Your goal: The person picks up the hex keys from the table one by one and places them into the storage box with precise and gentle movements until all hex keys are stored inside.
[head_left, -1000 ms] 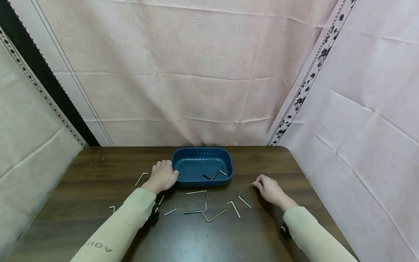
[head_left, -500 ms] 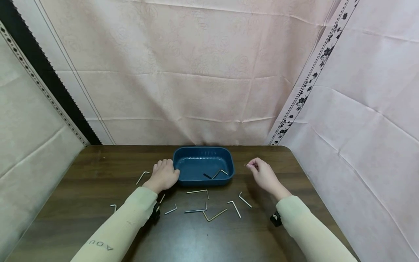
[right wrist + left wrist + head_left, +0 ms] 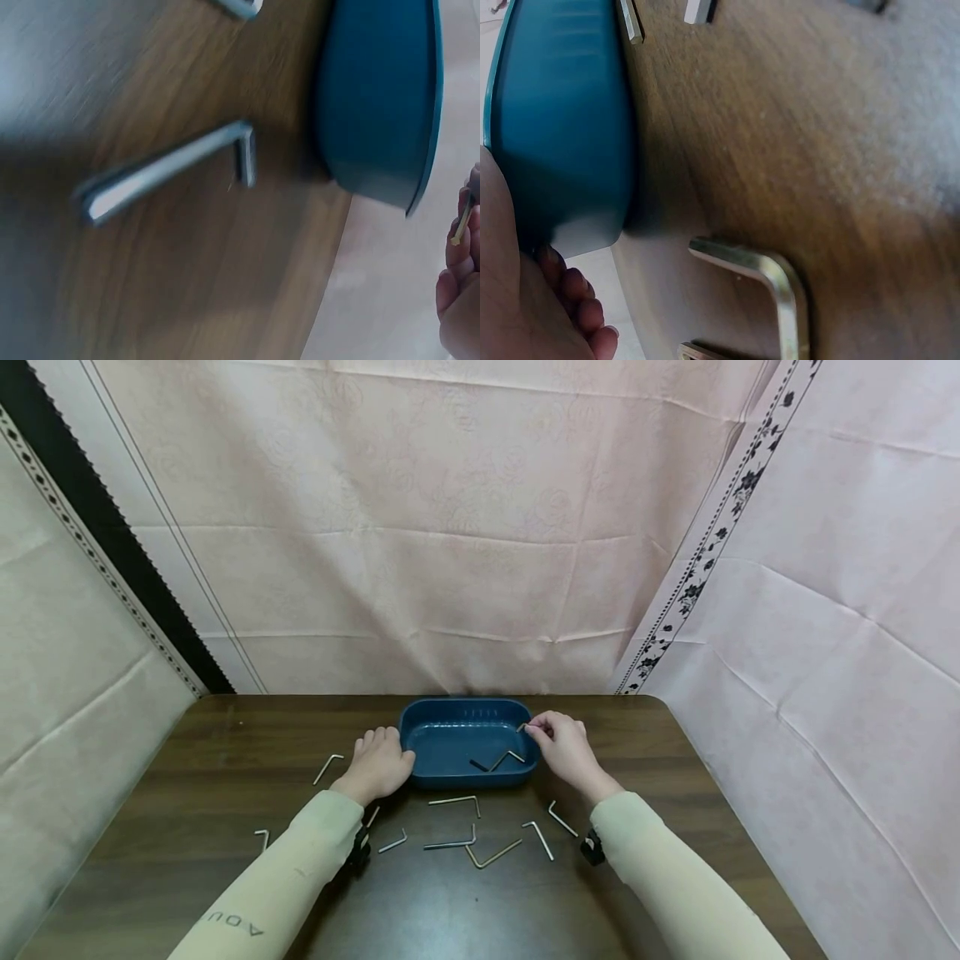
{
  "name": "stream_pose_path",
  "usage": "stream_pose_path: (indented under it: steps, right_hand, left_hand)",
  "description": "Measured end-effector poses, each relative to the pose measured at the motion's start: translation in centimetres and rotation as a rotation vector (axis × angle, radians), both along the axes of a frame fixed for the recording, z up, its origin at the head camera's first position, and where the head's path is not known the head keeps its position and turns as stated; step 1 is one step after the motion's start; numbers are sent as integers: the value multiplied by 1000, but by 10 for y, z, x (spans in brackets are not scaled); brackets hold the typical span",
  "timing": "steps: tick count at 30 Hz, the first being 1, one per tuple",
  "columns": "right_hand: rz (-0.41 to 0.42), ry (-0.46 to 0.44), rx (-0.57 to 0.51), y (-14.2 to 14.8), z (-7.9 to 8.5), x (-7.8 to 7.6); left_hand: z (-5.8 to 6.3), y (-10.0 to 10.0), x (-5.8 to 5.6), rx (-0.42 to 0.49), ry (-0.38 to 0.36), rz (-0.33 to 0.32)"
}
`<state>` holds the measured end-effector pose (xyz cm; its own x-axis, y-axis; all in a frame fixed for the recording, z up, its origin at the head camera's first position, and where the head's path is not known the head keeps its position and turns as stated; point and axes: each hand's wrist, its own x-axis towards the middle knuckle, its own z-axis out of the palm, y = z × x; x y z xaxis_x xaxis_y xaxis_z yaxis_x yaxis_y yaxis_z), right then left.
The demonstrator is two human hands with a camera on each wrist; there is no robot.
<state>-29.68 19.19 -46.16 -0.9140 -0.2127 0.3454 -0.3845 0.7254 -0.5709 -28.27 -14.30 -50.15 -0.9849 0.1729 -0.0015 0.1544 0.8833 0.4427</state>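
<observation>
My left hand (image 3: pixel 372 766) grips the left end of a blue tray (image 3: pixel 465 779), thumb at its rim and fingers curled by the outer end wall, as the left wrist view (image 3: pixel 562 300) also shows. Over the tray's right rim, my right hand (image 3: pixel 566 750) pinches a small brass-coloured hex key (image 3: pixel 463 223) between thumb and fingertips. Its short end (image 3: pixel 521 727) pokes out toward the tray's inside; the rest is hidden by the fingers. Inside the tray, near the front right, lies a bent hex key (image 3: pixel 510 753) with a dark part beside it.
Several L-shaped hex keys lie about the wooden table (image 3: pixel 600 902): a long one (image 3: pixel 453 800) before the tray, a brass one (image 3: pixel 495 855), a silver one (image 3: pixel 562 820) by the right forearm, and another (image 3: pixel 327 768) left of the left hand. Pale cloth (image 3: pixel 465 568) hangs behind.
My right hand has moved left and away from me, from the table right of the tray to over its right rim, carrying the small hex key. The left hand stays at the tray.
</observation>
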Motion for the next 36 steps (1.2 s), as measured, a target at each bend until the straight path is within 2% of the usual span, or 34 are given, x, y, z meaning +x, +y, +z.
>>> stream_pose_path:
  steps: [7, 14, 28, 36]
  right_hand:
    - [41, -4, 52, -28, -1, -5]
    - [31, -32, 143, -46, -7, -9]
    - [41, -44, 179, -55, -12, -12]
    - [62, -52, 161, -55, -12, -10]
  left_hand:
    - [-1, -1, -1, 15, 6, -7]
    - [2, -1, 2, 4, -1, 1]
    - [2, -1, 1, -1, 16, 0]
    - [4, 0, 3, 2, 7, 5]
